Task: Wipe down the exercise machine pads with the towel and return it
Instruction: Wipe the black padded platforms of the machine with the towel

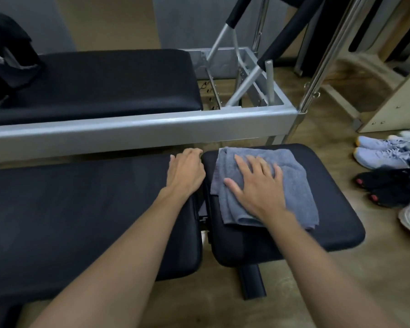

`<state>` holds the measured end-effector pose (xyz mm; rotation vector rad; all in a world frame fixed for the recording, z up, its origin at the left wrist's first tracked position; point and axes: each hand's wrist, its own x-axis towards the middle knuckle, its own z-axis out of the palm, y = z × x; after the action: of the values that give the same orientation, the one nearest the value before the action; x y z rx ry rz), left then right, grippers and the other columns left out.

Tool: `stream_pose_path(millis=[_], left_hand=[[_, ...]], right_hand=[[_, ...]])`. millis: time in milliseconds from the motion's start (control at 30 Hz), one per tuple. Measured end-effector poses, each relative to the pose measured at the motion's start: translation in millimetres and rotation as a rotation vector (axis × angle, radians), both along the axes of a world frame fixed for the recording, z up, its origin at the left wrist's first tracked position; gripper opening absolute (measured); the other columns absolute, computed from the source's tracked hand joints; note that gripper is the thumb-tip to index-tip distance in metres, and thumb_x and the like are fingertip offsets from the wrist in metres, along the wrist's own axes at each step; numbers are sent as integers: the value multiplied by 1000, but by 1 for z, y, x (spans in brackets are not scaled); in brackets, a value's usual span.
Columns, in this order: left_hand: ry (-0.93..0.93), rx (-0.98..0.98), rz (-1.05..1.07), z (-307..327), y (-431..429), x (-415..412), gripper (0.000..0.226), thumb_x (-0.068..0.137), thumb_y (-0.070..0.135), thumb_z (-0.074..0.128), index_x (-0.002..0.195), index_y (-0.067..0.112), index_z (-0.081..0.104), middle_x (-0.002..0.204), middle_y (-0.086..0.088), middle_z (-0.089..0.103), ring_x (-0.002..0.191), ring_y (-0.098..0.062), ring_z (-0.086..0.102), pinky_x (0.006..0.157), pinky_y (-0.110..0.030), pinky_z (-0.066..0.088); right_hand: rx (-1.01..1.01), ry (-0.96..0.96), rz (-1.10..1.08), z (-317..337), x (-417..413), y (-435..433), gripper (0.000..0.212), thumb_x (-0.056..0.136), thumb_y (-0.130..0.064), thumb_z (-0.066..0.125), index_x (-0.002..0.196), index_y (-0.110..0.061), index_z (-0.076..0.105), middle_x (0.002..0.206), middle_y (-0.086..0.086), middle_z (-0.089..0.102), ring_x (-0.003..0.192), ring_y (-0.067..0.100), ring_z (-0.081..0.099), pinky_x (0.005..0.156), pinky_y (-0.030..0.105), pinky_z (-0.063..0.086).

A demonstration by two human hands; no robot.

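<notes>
Now our right hand presses flat, fingers spread, on the towel on the small pad. Our left hand grips the long pad beside it. If we push crooked, the towel may slip off.

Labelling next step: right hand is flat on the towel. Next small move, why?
Probably slide right hand and towel toward the small pad's bare right side: the hand lies flat on it, the left hand holds the long pad's edge.
</notes>
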<state>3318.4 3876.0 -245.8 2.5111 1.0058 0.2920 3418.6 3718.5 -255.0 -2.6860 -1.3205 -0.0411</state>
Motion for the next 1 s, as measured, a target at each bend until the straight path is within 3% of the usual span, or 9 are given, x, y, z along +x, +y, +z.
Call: stream_pose_path(millis=[167,333,433,533,667,767,867,933,1000], left_hand=[[-65,-100,-34,-12,12,15,38,101,18,36,134,13,53,140,-7,55,133,-22,45,121,-38,10],[-135,-180,19,-11,13,11,38,103,22,34,137,15,51,143,-8,53,140,-28,33,119,-36,15],[-158,-161,13,-16,15,13,39,103,21,31,135,14,53,140,-8,55,136,-26,40,120,-35,12],[-85,-20,-49,-31,14,18,41,102,25,29,137,22,52,136,-4,59,125,-22,52,120,-39,11],[-49,102,-107,-32,26,34,36,100,29,34,122,28,62,122,-2,67,110,-25,60,100,-41,36],[-123,-70,-78,-27,43,43,29,92,26,44,97,25,73,103,-2,72,96,-26,63,82,-39,50],[-128,-284,9,-23,56,58,30,88,25,44,67,19,64,76,-3,64,81,-27,62,67,-34,44],[-110,-371,82,-19,66,66,36,94,35,37,84,15,65,86,-7,63,79,-25,59,66,-30,39],[-76,-377,71,-16,71,67,51,99,45,27,103,11,64,93,-10,63,71,-18,57,55,-21,40]], right_hand=[[43,-68,-146,-11,4,32,63,91,-64,34,140,-23,39,136,8,48,125,31,41,103,58,26],[147,-78,-181,-14,-1,21,57,88,-61,47,129,-22,50,127,10,51,115,31,46,96,51,30],[168,-120,-236,-13,-4,2,54,86,-59,50,126,-22,52,121,11,54,110,32,48,91,48,33],[152,-153,-215,-11,-10,-2,38,90,-46,49,111,-16,56,107,11,59,97,31,52,81,46,35],[178,-193,-122,-15,-36,-6,28,87,-40,51,95,-14,56,87,7,60,80,28,54,71,42,35],[175,-193,-102,-17,-27,12,32,90,-46,46,93,-16,55,86,6,61,79,28,55,71,43,37],[190,-212,-68,-19,9,61,36,92,-46,42,95,-13,56,93,11,65,86,34,57,75,45,37],[160,-205,-54,-21,35,98,38,93,-45,39,100,-11,55,101,14,65,94,36,57,79,47,37],[115,-202,-30,-22,53,123,41,95,-46,37,106,-10,54,106,15,65,98,36,58,81,47,37]])
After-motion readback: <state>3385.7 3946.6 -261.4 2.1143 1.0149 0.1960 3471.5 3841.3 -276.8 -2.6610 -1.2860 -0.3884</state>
